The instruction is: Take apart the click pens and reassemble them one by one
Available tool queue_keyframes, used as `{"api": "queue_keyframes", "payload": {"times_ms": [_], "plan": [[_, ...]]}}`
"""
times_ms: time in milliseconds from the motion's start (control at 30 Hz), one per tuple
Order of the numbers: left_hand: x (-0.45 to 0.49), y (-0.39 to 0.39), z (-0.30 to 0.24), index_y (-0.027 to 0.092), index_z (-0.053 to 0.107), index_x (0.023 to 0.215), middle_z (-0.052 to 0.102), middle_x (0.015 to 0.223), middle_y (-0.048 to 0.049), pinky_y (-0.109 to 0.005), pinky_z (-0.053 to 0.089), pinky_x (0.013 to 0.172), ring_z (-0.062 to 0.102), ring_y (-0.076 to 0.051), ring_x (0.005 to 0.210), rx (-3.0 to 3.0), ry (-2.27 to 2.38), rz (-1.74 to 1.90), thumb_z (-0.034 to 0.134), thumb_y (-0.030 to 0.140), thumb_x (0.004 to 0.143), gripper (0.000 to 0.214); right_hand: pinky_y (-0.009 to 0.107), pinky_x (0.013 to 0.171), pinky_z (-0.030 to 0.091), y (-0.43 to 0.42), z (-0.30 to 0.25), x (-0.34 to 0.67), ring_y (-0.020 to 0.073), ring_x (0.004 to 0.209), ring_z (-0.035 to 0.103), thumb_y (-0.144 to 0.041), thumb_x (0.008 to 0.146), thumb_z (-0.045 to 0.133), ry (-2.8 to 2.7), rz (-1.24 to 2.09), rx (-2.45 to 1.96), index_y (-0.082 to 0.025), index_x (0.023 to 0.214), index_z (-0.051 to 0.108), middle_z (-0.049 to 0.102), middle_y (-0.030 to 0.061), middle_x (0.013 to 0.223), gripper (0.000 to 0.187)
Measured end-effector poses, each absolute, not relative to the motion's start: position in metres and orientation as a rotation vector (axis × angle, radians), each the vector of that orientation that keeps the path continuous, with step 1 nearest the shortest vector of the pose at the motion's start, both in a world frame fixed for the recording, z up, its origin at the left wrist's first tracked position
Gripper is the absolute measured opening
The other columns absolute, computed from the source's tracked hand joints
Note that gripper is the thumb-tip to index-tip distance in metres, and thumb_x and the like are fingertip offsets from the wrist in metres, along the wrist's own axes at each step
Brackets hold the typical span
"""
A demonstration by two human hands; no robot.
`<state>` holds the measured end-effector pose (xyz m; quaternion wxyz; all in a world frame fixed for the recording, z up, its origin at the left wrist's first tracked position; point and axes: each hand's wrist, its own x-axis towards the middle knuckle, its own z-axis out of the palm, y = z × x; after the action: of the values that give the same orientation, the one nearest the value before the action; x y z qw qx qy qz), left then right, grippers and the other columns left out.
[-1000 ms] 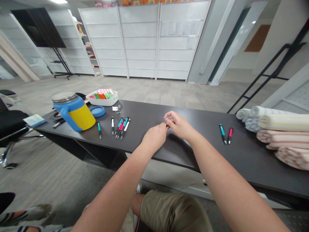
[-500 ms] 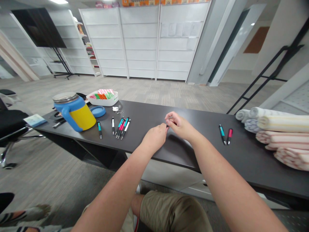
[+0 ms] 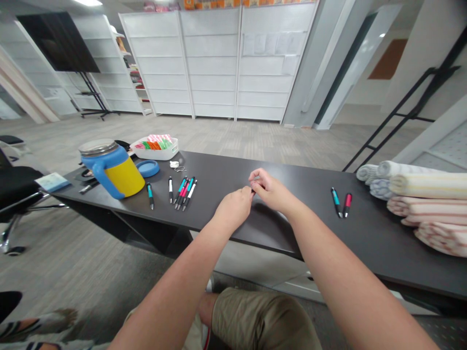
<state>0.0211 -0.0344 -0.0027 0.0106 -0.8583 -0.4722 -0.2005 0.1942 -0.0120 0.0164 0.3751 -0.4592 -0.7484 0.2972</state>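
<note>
My left hand (image 3: 235, 206) is closed above the desk, fingers curled and fingertips meeting those of my right hand (image 3: 268, 188). Between the two sets of fingertips shows a tiny dark bit of something; the rest is covered by my fingers, so its kind is unclear. My right hand pinches at it with thumb and fingers. To the left lies a group of teal, pink and white pens (image 3: 186, 193), with a white pen (image 3: 170, 189) and a teal pen (image 3: 150, 196) apart from it. Off to the right, another teal pen (image 3: 336, 202) lies beside a pink pen (image 3: 348, 205).
A blue and yellow jug (image 3: 124, 176) stands on the dark desk (image 3: 226, 167) at left, near a blue lid (image 3: 148, 168) and a white basket (image 3: 156, 154) of colourful packets. White earphones (image 3: 175, 165) lie nearby. Rolled cloths (image 3: 426, 199) are stacked at the right end.
Almost nothing differs. My hands stay together in the same place, with only a slight shift of the fingers; the dark bit between them shows a little less.
</note>
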Motion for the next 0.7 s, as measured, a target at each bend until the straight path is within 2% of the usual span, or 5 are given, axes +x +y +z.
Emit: {"api": "queue_keyframes", "payload": {"times_ms": [233,367,500,700], "plan": [[0.024,-0.039,-0.006,0.014,0.061,0.109,0.072,0.095,-0.0129,-0.031,0.055,0.065,0.074,-0.024,0.078,-2.587,-1.500,-0.556,0.029,0.032,0.111,0.036,0.030,0.059,0.042,-0.004,0.007,0.189,0.0183,0.058,0.061,-0.034,0.094,0.051,-1.795,0.744,-1.337,-0.028,0.109,0.048,0.060,-0.0070,0.062,0.016],[0.024,-0.038,-0.005,0.013,0.060,0.109,0.072,0.094,-0.0138,-0.032,0.054,0.065,0.074,-0.025,0.078,-2.605,-1.495,-0.599,0.030,0.031,0.110,0.035,0.031,0.063,0.044,-0.005,0.012,0.191,0.0177,0.062,0.061,-0.038,0.097,0.052,-1.825,0.757,-1.298,-0.027,0.112,0.049,0.066,-0.0039,0.071,0.019],[0.023,-0.037,-0.004,0.013,0.060,0.108,0.072,0.095,-0.0137,-0.033,0.054,0.066,0.074,-0.026,0.080,-2.622,-1.507,-0.640,0.032,0.029,0.110,0.033,0.032,0.068,0.045,-0.009,0.018,0.196,0.0169,0.068,0.061,-0.036,0.098,0.052,-1.942,0.832,-1.151,-0.025,0.121,0.047,0.068,-0.0027,0.079,0.025],[0.021,-0.037,-0.004,0.013,0.060,0.108,0.072,0.095,-0.0131,-0.032,0.054,0.066,0.074,-0.025,0.081,-2.615,-1.495,-0.651,0.030,0.028,0.110,0.034,0.032,0.071,0.047,-0.010,0.017,0.196,0.0182,0.073,0.064,-0.037,0.097,0.054,-1.941,0.848,-1.092,-0.027,0.113,0.046,0.067,-0.0039,0.076,0.021]]}}
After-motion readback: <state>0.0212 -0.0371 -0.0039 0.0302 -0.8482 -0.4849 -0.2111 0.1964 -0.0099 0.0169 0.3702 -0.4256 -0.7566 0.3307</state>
